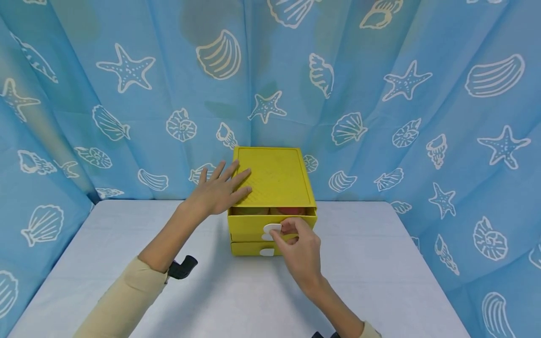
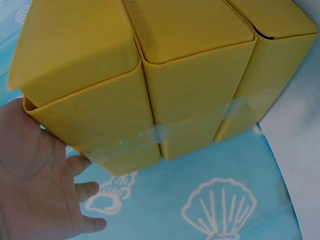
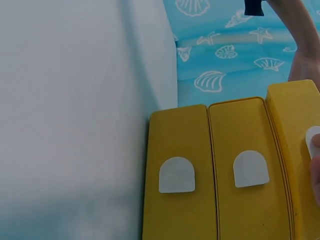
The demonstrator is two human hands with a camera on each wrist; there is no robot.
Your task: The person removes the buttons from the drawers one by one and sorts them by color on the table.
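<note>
A yellow drawer box (image 1: 279, 176) stands on the table with its top drawer (image 1: 245, 226) pulled partly out. In the gap above that drawer's front, a reddish item (image 1: 291, 211) and a dull yellowish one (image 1: 252, 211) show, their kinds unclear. My left hand (image 1: 215, 191) rests on the box's top left edge, fingers spread. In the left wrist view, the left hand (image 2: 40, 175) lies at the box's upper side. My right hand (image 1: 302, 251) pinches the top drawer's white handle (image 1: 272, 227) between thumb and finger. The right wrist view catches only fingertips (image 3: 316, 172) there.
Two lower drawers have white handles too, the middle one (image 3: 251, 169) and the bottom one (image 3: 176, 175). Clear tape (image 2: 160, 132) crosses the box's side. A white table (image 1: 359, 263) extends around the box, and a blue shell-print curtain (image 1: 372, 103) hangs close behind.
</note>
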